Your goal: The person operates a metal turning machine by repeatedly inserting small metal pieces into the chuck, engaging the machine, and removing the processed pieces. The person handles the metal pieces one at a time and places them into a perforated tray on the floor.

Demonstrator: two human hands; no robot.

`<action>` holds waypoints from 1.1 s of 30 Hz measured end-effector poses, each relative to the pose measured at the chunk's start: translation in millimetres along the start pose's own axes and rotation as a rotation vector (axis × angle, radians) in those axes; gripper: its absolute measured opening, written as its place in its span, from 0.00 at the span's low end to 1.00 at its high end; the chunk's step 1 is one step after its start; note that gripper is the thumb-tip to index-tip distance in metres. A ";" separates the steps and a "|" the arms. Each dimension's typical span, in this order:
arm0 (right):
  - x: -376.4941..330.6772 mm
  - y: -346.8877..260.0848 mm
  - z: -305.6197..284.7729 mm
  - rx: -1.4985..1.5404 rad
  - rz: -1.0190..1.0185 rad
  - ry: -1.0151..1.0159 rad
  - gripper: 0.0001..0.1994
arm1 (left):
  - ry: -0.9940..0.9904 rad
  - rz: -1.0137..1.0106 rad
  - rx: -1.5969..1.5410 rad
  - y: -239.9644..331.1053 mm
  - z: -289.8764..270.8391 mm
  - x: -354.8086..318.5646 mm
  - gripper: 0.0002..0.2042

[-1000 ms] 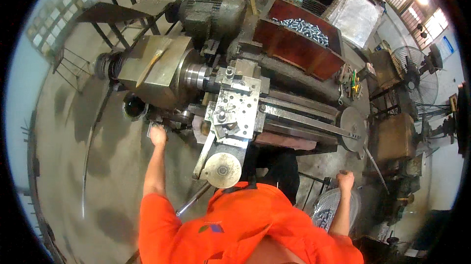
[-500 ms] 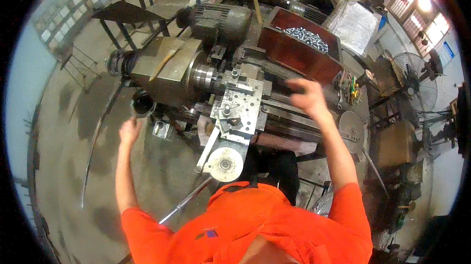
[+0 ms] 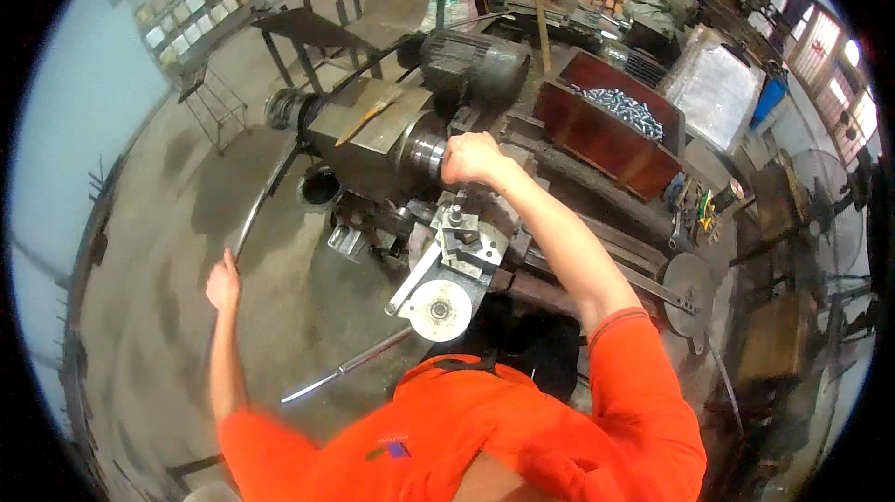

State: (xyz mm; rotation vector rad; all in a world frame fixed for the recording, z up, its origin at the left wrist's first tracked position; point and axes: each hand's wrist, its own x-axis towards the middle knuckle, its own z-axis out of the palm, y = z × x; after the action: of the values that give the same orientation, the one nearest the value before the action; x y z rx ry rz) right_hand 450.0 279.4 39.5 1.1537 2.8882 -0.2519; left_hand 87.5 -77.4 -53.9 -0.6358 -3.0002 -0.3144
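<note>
My left hand [image 3: 224, 282] is closed round the lower part of a long metal lever [image 3: 254, 212], which slopes down from the left end of a lathe's headstock [image 3: 359, 134]. In a fist, my right hand [image 3: 472, 159] is right up against the shiny spindle collar [image 3: 427, 151]. Whatever its fingers hold is hidden behind the knuckles. Below the right forearm sits the tool post [image 3: 462, 233] on the carriage, partly covered by that arm. A pale round handwheel [image 3: 440, 310] and a flat silver wrench-like handle [image 3: 412, 278] are at the carriage's near end.
A dark red box [image 3: 597, 143] full of small metal parts [image 3: 626, 114] stands behind the lathe bed. On the headstock lies a brush [image 3: 368, 120]. Pliers and spanners [image 3: 701, 211] rest to the right, near a fan [image 3: 825, 190]. A long bar [image 3: 350, 367] juts out left of the handwheel.
My left hand has moved onto the long lever and closed on it. My right hand has swung left from over the bed to the spindle and closed. The view has shifted.
</note>
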 end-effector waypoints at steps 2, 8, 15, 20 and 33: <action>-0.4 -1.5 0.3 -0.006 -0.007 -0.018 0.17 | -0.019 -0.031 -0.051 20.1 -16.0 -23.6 0.30; -0.4 -2.1 1.2 -0.015 -0.060 0.011 0.15 | 0.101 0.018 0.014 36.1 -14.7 -72.9 0.23; -44.3 79.9 -50.4 0.374 0.312 0.409 0.14 | -0.155 0.221 -0.151 10.8 -11.2 -48.0 0.14; -85.7 185.7 -72.2 0.288 0.297 0.796 0.17 | -0.436 0.401 -0.498 63.1 -14.7 2.3 0.11; -608.0 186.1 122.1 0.080 1.510 0.306 0.11 | -0.788 0.230 -0.799 32.1 62.8 77.0 0.12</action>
State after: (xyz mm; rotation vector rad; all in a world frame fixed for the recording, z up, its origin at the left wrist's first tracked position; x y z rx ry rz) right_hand 1014.5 -22.1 -59.1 3.0053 1.3560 -0.1099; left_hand 29.3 -5.1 -101.6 -1.4261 -3.3367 -1.6234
